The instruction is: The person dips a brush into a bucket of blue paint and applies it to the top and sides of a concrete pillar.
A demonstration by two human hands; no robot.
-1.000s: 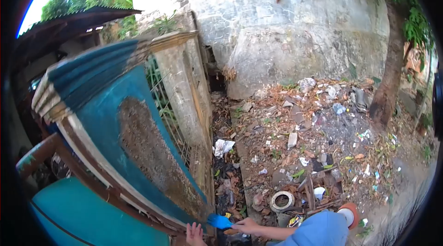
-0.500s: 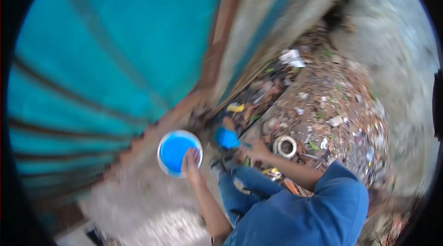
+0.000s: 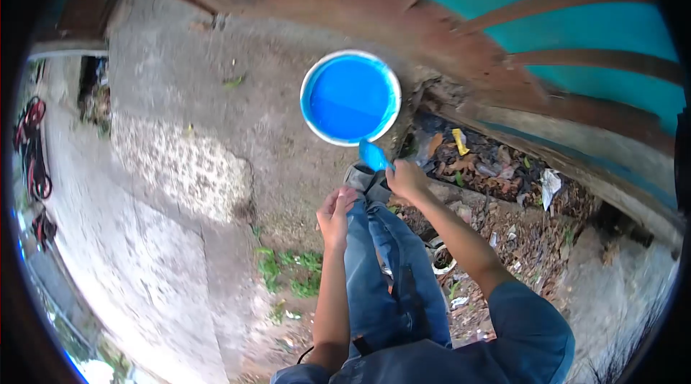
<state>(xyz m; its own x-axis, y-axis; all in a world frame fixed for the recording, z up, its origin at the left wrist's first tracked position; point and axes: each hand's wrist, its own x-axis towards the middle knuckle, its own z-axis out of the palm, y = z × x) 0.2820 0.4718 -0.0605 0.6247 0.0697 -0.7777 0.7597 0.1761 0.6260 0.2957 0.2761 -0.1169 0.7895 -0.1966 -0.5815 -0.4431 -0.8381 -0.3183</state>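
Observation:
A round white-rimmed bucket [image 3: 305,100] of bright blue paint [image 3: 345,100] stands on the concrete. My right hand [image 3: 408,181] grips a paintbrush [image 3: 374,156] whose broad end is coated in blue. That coated end is by the bucket's lower rim; whether it touches cannot be made out. My left hand [image 3: 335,217] is over my knee, loosely bent with the fingers apart from the thumb, and no object shows in it. The brush's handle is mostly hidden by my right hand.
A teal wall with brown bars [image 3: 590,60] rises behind the bucket. To the right runs a gutter [image 3: 489,161] with leaves, a yellow wrapper [image 3: 460,141] and white litter [image 3: 550,188]. Weeds [image 3: 302,272] grow left of my legs. A pale ring [image 3: 443,260] lies beside my right leg.
My view has swung toward the bucket and the concrete on the left. My left hand has left the bucket's side for my knee. The paintbrush is now closer to the rim.

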